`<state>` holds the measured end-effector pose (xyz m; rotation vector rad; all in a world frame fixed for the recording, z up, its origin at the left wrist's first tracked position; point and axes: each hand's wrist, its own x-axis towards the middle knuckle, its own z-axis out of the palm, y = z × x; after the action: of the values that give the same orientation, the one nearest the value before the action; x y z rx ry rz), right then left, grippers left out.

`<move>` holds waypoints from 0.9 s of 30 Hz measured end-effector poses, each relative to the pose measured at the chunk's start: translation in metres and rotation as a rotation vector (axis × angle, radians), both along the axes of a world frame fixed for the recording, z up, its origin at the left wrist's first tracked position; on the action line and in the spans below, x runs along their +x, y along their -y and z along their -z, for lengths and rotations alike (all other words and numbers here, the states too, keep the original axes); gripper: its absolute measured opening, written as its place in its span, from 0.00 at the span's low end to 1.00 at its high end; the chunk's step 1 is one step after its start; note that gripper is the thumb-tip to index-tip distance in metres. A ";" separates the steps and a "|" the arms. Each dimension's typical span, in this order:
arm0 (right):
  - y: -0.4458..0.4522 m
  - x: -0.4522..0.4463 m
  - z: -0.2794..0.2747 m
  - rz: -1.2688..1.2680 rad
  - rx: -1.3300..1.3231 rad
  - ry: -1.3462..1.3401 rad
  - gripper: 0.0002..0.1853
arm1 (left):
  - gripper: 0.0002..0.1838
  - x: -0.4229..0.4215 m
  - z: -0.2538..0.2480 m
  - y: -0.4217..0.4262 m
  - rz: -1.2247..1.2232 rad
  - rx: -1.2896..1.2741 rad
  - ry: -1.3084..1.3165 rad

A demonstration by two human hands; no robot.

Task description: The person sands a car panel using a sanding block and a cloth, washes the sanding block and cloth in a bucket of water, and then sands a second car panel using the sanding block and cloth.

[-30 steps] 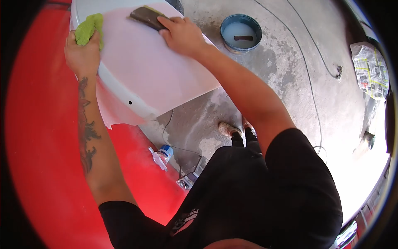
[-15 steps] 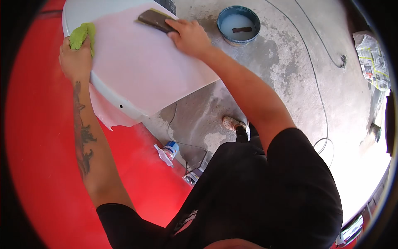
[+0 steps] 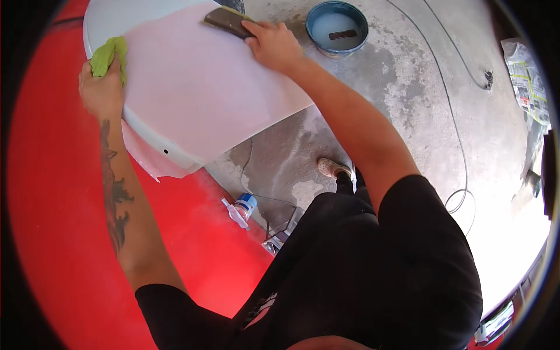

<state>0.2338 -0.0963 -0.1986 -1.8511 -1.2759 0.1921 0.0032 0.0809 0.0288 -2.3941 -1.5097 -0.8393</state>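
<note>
A white and pale pink panel fills the upper left, with a small dark hole near its lower corner. My left hand grips a bunched green cloth at the panel's left edge. On the panel's upper right part, my right hand holds a dark sanding block by its right end. The block's far end points up and left, and a thin yellowish layer shows along its upper edge.
A blue-green bucket of cloudy water stands on the concrete floor, a dark bar inside. Cables cross the floor at right. A blue and white can sits beside the red surface. Newsprint-patterned wrapping is at far right.
The sanding block and my right hand have moved right relative to the panel, toward its upper right edge. My left hand still holds the cloth at the left edge. The whole view has shifted slightly.
</note>
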 end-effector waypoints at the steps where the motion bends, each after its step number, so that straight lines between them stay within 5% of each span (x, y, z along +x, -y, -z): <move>1: -0.007 0.003 -0.004 0.000 -0.022 -0.059 0.25 | 0.27 -0.002 0.000 -0.002 -0.002 -0.009 -0.003; 8: 0.192 -0.050 -0.031 -0.190 0.010 -0.186 0.30 | 0.27 0.000 0.001 0.001 -0.022 -0.031 0.021; 11: 0.162 -0.034 -0.021 -0.188 0.100 -0.177 0.28 | 0.27 0.001 0.001 -0.001 -0.019 -0.049 0.042; 15: 0.005 0.009 0.015 -0.049 0.117 -0.049 0.24 | 0.27 -0.001 -0.001 -0.003 0.002 -0.048 0.038; 18: 0.016 0.010 0.019 -0.068 0.154 -0.017 0.24 | 0.27 0.001 -0.002 0.000 -0.031 -0.045 0.015; 23: 0.195 -0.015 0.010 -0.138 -0.015 -0.147 0.28 | 0.27 0.000 0.000 -0.002 -0.024 -0.047 0.017; 27: 0.135 -0.001 0.013 -0.102 -0.010 -0.065 0.27 | 0.28 0.000 0.001 -0.003 -0.029 -0.048 0.019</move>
<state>0.2325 -0.2313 -0.2116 -1.7751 -1.3277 0.3116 0.0029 0.0841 0.0281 -2.3985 -1.5850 -0.8316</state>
